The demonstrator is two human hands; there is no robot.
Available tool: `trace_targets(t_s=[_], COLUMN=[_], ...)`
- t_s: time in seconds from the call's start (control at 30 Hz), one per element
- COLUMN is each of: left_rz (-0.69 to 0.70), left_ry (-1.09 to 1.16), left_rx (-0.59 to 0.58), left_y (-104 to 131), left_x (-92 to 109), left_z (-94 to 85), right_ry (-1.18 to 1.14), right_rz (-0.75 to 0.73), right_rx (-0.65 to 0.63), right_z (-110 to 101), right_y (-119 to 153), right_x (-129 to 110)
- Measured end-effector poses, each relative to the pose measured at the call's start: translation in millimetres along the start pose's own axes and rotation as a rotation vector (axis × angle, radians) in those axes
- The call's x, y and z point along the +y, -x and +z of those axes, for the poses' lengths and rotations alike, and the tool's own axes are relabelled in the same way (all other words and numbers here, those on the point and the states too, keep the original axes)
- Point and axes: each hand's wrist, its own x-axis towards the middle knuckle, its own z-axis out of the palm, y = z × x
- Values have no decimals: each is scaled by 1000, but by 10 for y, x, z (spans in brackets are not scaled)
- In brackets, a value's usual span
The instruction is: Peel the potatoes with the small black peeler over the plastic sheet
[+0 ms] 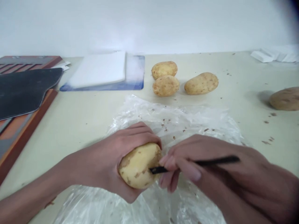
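Observation:
My left hand [116,155] wraps round a potato [137,168], its near face turned to me. Much of that face is pale and bare, with brown skin left in patches. My right hand [201,165] pinches a thin black tool [217,161], slim like a spoon handle; I cannot make out its exact kind. Its flat tip meets the lower right of the potato. Both hands are above a crumpled clear plastic sheet [205,115] dotted with brown peel scraps.
Two potatoes [164,69] touch at the back, with another potato [201,83] beside them. A brown potato [286,99] lies far right near peel bits. White sheets rest on a blue-edged board [102,86]. At left, a black mat [25,90] covers an orange rack [28,130].

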Motion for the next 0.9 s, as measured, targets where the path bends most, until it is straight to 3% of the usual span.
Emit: trace_targets(t_s=[0.1,0.27,0.43,0.57,0.7,0.83,0.9], left_rz=[-45,-43,-57,-59,-84,-65,-60], left_ry=[-4,8,-3,1,-21,-20,-28], left_rx=[32,74,118,135,143,201,215], left_y=[7,30,42,25,23,16,5], left_x=[-14,-17,13,15,25,44,47], left_z=[36,78,123,130,146,179,192], right_ry=[-7,146,191,262,327,339,349], right_rz=[40,-18,41,-22,20,-62,-44], right_rx=[87,48,133,26,157,47,61], right_z=[-10,3,20,29,29,39,40], right_y=[9,52,67,45,41,85,103], right_x=[22,48,30,5,-16,-14,-4])
